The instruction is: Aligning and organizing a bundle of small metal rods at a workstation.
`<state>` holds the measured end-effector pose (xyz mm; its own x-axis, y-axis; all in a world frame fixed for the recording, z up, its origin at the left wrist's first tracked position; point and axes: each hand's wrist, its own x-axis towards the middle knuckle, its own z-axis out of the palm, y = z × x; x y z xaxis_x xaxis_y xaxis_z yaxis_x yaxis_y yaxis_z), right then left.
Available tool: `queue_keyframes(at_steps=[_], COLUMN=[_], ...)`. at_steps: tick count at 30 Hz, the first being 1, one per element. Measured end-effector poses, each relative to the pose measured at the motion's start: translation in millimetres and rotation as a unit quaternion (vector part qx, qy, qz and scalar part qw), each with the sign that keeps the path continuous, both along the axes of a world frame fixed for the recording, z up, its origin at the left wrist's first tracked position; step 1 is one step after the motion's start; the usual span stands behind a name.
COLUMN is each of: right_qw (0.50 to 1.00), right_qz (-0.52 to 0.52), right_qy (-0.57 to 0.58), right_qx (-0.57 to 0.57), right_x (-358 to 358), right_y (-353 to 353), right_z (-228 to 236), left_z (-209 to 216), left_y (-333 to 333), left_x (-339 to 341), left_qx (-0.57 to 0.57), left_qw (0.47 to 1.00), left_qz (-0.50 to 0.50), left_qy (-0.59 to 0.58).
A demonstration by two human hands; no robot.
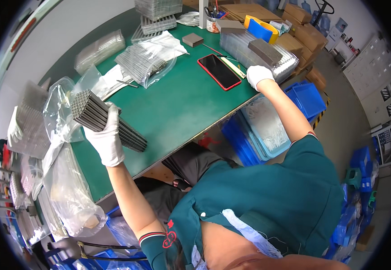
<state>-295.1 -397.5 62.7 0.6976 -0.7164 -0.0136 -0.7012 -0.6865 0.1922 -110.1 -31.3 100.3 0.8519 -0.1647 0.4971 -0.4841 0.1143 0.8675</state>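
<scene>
My left hand (105,139), in a white glove, is wrapped around a thick bundle of thin dark grey rods (89,109). The bundle is tilted above the left part of the green table, its rod ends facing up and left. At the table's right edge, my white-gloved right hand (259,77) is curled beside a clear plastic box (238,45). Its fingertips are hidden, so what they hold, if anything, does not show. Left of that hand lies a red-rimmed phone (219,72), with a pale strip (233,67) alongside. Beyond the bundle, more grey rods lie in a clear plastic bag (146,63).
A grey block (193,39) sits at the table's far side; another block (265,51) rests on the clear boxes. Plastic bags (71,193) hang over the left edge of the green table (173,103). Below its right edge stand blue bins (260,150). Cartons (310,38) are stacked behind.
</scene>
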Motion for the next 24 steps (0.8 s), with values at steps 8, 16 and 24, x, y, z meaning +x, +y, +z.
queue_keyframes(at_steps=[8, 16, 24], right_qw=[0.999, 0.995, 0.868], right_qz=[-0.019, 0.017, 0.343], right_qy=[0.040, -0.094, -0.300], right_qx=[0.010, 0.004, 0.196], right_x=[4, -6, 47], right_y=[-4, 31, 126], right_z=[8, 57, 96], left_z=[3, 3, 7], left_y=[-4, -1, -4], left_x=[-5, -3, -3], left_qx=[-0.008, 0.021, 0.014], left_qw=[1.000, 1.000, 0.998], left_qz=[-0.020, 0.004, -0.055], left_qy=[0.015, -0.006, -0.006])
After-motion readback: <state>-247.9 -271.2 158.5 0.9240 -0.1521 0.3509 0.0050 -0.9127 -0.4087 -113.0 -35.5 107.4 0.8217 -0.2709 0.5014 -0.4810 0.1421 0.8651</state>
